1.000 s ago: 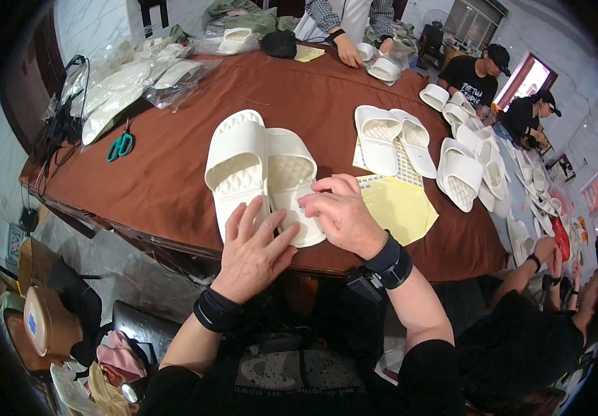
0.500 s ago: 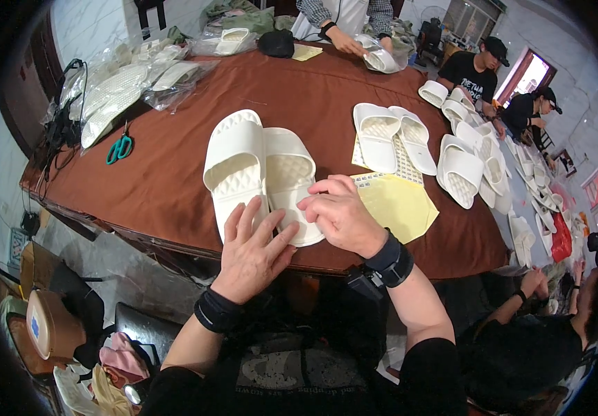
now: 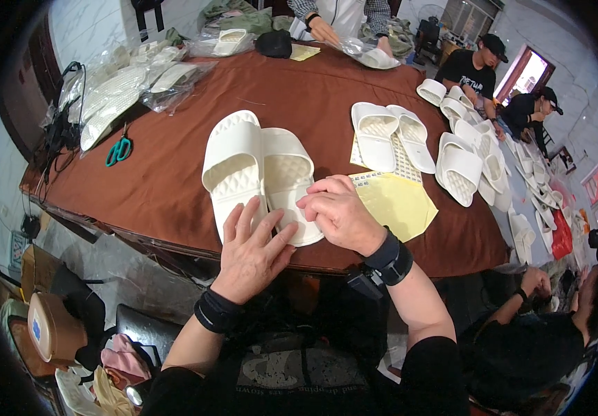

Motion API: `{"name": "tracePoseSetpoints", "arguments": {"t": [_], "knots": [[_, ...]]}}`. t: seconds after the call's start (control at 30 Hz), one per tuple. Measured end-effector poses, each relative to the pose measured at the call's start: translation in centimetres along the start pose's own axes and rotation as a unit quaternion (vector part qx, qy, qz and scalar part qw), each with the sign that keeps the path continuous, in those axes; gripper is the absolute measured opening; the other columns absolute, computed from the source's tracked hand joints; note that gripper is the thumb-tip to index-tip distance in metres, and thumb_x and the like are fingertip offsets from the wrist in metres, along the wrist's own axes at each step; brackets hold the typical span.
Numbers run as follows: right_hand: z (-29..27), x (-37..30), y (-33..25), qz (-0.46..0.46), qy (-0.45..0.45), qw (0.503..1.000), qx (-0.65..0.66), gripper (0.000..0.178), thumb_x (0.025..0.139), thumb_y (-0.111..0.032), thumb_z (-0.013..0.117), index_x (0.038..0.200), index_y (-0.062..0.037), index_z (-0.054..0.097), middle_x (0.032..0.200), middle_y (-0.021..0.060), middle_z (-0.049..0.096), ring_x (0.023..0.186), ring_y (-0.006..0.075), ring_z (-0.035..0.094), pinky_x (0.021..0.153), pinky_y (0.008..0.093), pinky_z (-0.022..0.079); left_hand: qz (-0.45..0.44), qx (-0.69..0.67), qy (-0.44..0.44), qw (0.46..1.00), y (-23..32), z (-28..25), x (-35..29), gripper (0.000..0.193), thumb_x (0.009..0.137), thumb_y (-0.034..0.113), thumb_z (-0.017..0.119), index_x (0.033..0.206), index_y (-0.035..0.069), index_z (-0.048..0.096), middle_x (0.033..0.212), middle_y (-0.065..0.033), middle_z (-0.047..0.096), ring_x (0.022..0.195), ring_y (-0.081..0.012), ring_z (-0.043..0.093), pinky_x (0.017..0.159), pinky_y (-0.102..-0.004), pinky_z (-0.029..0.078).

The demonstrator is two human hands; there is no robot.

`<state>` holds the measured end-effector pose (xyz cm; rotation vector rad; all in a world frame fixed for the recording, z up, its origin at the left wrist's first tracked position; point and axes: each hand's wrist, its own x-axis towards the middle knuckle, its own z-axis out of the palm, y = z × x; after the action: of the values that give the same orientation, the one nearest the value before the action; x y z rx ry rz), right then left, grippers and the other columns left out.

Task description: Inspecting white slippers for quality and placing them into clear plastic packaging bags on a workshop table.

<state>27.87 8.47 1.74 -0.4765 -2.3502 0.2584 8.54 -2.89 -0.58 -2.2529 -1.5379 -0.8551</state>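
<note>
Two white slide slippers lie side by side in front of me, toes pointing away: the left slipper (image 3: 233, 149) and the right slipper (image 3: 287, 144), which sits slightly nearer. My left hand (image 3: 250, 253) rests with fingers spread over the heel ends of both. At the right slipper's inner sole, my right hand (image 3: 346, 216) has curled, closed fingers; whatever they may pinch is hidden. Just beyond that hand lies a yellow sheet (image 3: 396, 208), partly over a sticker sheet (image 3: 404, 161) with rows of small labels. Another pair of white slippers (image 3: 375, 139) lies on the sticker sheet.
Teal-handled scissors (image 3: 119, 149) and bagged slippers (image 3: 115, 93) lie left on the brown-covered table (image 3: 167, 166). Across it, a person's hand (image 3: 323, 31) is beside a bagged slipper. More slippers (image 3: 460, 170) stand at the right, where other people work along a grey table.
My hands and the two slippers stay in nearly the same place. Across the table, the other person's hand has lifted leftward off the bagged slipper, which has tipped flatter.
</note>
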Motion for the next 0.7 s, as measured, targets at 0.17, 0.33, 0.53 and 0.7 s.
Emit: {"name": "tracePoseSetpoints", "arguments": {"t": [0.17, 0.33, 0.53, 0.7], "knots": [[-0.02, 0.11, -0.06, -0.006, 0.008, 1.000, 0.000, 0.011, 0.074, 0.002, 0.055, 0.072, -0.0085, 0.059, 0.094, -0.0003, 0.070, 0.102, 0.0232, 0.057, 0.096, 0.0409, 0.040, 0.004, 0.000, 0.006, 1.000, -0.16, 0.12, -0.01, 0.040, 0.077, 0.025, 0.074, 0.116, 0.020, 0.065, 0.129, -0.0028, 0.057, 0.132, -0.0359, 0.039, 0.110, -0.0530, 0.028], [-0.22, 0.06, 0.13, -0.004, 0.006, 1.000, -0.012, 0.011, 0.076, 0.000, 0.057, 0.074, -0.0103, 0.061, 0.090, 0.0006, 0.067, 0.101, 0.0232, 0.058, 0.092, 0.0406, 0.040, 0.003, 0.002, 0.000, 1.000, -0.13, 0.15, -0.07, 0.040, 0.077, 0.025, 0.074, 0.116, 0.020, 0.065, 0.129, -0.0027, 0.057, 0.132, -0.0359, 0.040, 0.110, -0.0531, 0.028], [-0.14, -0.01, 0.09, -0.004, 0.044, 0.999, -0.001, 0.012, 0.075, 0.001, 0.057, 0.074, -0.0097, 0.062, 0.088, 0.0056, 0.064, 0.097, 0.0255, 0.058, 0.090, 0.0398, 0.042, 0.003, 0.003, 0.001, 1.000, -0.05, 0.18, -0.05, 0.040, 0.077, 0.025, 0.075, 0.116, 0.020, 0.066, 0.128, -0.0031, 0.057, 0.131, -0.0362, 0.040, 0.110, -0.0535, 0.028], [0.07, 0.04, 0.12, -0.009, 0.055, 0.998, 0.004, 0.014, 0.072, 0.004, 0.057, 0.073, -0.0095, 0.061, 0.085, 0.0016, 0.067, 0.095, 0.0240, 0.060, 0.089, 0.0387, 0.043, 0.004, 0.004, 0.004, 1.000, -0.09, 0.18, 0.03, 0.041, 0.076, 0.024, 0.075, 0.116, 0.020, 0.065, 0.128, -0.0031, 0.057, 0.131, -0.0360, 0.040, 0.110, -0.0532, 0.029]]}}
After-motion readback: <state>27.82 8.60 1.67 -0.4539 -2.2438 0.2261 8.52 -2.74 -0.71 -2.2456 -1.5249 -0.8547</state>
